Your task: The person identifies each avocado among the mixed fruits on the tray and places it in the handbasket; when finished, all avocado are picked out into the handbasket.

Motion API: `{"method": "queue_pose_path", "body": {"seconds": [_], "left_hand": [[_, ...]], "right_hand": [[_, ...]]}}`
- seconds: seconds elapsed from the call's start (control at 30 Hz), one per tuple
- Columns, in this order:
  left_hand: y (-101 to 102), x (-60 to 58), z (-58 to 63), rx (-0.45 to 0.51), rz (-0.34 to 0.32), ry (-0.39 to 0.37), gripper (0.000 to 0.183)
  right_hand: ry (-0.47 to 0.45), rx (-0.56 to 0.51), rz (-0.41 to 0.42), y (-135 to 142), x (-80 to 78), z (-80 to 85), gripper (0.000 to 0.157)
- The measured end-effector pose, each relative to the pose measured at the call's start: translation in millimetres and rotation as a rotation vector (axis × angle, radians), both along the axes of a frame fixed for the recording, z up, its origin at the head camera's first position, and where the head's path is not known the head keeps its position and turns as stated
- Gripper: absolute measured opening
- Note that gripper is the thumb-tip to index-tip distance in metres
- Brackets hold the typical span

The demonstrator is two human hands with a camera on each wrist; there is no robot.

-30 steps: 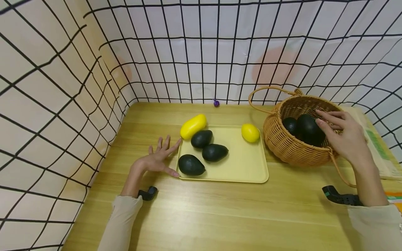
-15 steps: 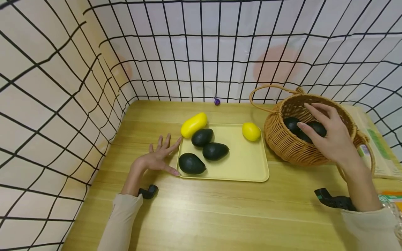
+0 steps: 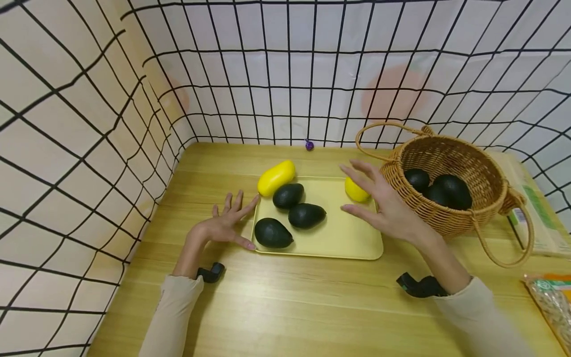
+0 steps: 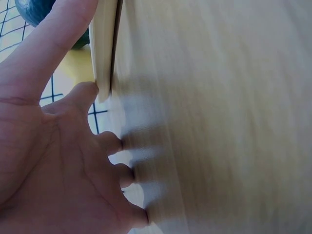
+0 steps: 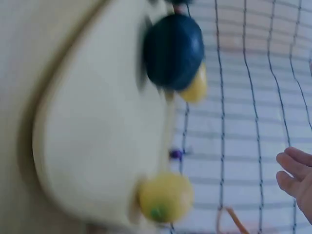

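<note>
A pale yellow tray [image 3: 343, 240] lies on the table with three dark avocados on it, one [image 3: 273, 233] at its front left corner. At its back right sits a lemon [image 3: 354, 191], also visible in the right wrist view. An oblong yellow fruit [image 3: 276, 177] lies across the back left corner. My left hand [image 3: 220, 227] rests on the table with fingers spread, thumb and index fingertip touching the tray's left edge. Over the tray's right side, beside the lemon, hovers my right hand [image 3: 392, 208], fingers apart and holding nothing. More avocados [image 3: 452, 191] lie in the wicker basket [image 3: 450, 225].
Black wire grid [image 3: 290, 69] walls stand behind and at the sides. A small purple ball [image 3: 310, 145] hangs at the back edge. The basket's handle [image 3: 531, 238] droops to the right. A packet [image 3: 553, 302] lies at the front right, another pale packet [image 3: 535, 208] behind the basket.
My right hand let go of an avocado inside the basket, then moved left, out of the basket and over the tray's right side. My left hand has stayed put.
</note>
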State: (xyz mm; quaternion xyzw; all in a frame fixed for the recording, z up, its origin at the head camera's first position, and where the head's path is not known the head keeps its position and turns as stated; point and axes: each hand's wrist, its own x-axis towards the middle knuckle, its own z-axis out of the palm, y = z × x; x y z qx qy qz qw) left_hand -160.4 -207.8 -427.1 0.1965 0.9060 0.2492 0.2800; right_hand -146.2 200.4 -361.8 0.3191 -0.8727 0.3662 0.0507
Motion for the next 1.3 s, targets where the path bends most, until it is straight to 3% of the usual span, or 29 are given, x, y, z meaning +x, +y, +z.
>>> {"method": "queue_pose_path", "body": {"seconds": [0.27,0.53,1.0,1.3], "left_hand": [[2,-0.3,1.6,0.014,-0.005,0.000,0.129],[2,-1.9,1.6,0.016,0.002,0.003,0.129],[1,-2.3,2.1,0.011,0.003,0.002,0.129],[1,-0.6,2.0,-0.002,0.000,0.007,0.129]], "right_hand": [[-0.200,-0.018,0.120,-43,-7.6,-24.2,0.073],[-0.326,-0.073,0.122,-61,-14.5,-42.4,0.058],[-0.299,-0.061,0.104,-70,-22.1,-58.6,0.050],[-0.269,-0.009,0.130,-73,-22.2,-59.4,0.047]]}}
